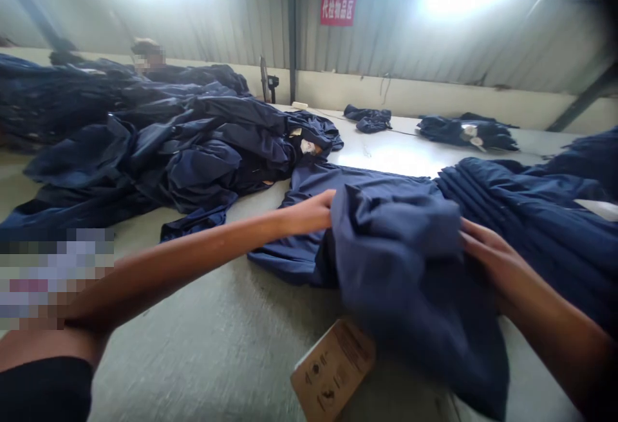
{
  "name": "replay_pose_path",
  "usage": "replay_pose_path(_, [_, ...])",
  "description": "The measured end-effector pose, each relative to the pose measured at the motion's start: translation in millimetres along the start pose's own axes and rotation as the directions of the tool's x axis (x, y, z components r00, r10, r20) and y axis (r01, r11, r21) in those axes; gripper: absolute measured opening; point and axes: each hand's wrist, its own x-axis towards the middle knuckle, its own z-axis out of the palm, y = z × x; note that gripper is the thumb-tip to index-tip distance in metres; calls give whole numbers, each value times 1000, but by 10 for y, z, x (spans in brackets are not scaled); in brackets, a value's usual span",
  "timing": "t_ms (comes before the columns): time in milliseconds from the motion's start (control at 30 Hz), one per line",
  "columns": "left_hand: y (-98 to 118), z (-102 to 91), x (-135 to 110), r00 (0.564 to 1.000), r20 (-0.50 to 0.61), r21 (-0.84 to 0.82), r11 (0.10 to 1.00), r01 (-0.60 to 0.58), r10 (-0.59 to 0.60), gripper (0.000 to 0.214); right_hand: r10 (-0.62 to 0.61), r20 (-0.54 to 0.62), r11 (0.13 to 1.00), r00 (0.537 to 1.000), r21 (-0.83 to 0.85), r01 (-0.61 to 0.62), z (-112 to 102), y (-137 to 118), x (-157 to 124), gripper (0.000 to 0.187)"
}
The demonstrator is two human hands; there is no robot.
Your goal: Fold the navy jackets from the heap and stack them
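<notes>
Navy garment (396,261) bunched between two hands
The left hand (309,213) clamps its left edge, well apart from the right hand (492,258), whose grip I cannot tell.

Left hand (309,213) and right hand (487,255) are gripping a bunched navy garment (396,261); a cardboard tag (333,370) is lying on the bench (217,357) just below it.
</notes>
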Motion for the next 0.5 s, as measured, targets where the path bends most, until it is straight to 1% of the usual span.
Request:
replay_pose_path(33, [-180, -42, 129, 999, -54, 39, 999, 3, -1, 20, 112, 24, 985, 993, 127, -114, 57, 61, 176, 49])
replay_pose_path(67, [-363, -77, 233, 997, -77, 99, 995, 17, -10, 28, 184, 12, 969, 983, 167, -183, 122, 152, 319, 49])
replay_pose_path(100, [-533, -106, 309, 997, -71, 176, 983, 40, -28, 42, 227, 4, 961, 974, 162, -225, 181, 262, 426, 50])
replay_pose_path(133, [-679, -127, 360, 997, -55, 263, 962, 69, -57, 59, 233, -49, 966, 971, 122, -226, 228, 378, 499, 50])
replay_pose_path(200, [-874, -137, 401, 993, -38, 424, 898, 117, -112, 90, 160, -156, 987, 975, 16, -160, 264, 566, 553, 49])
replay_pose_path(233, [-918, -123, 403, 991, -44, 489, 863, 129, -123, 97, 119, -185, 992, 976, -18, -125, 255, 614, 546, 48])
replay_pose_path(267, [-932, -98, 400, 991, -56, 541, 830, 132, -121, 99, 89, -186, 995, 978, -31, -96, 236, 625, 525, 48])
replay_pose_path(367, [-863, 29, 396, 991, -98, 656, 743, 130, -87, 87, 38, -90, 997, 995, -61, -44, 182, 475, 422, 49])
replay_pose_path(433, [-807, 127, 403, 987, -139, 691, 706, 154, -80, 78, 0, -24, 986, 1000, -167, -4, 210, 328, 339, 47])
replay_pose_path(500, [-789, 213, 400, 982, -173, 685, 707, 172, -72, 71, -10, 15, 947, 1000, -321, 14, 302, 233, 247, 49])
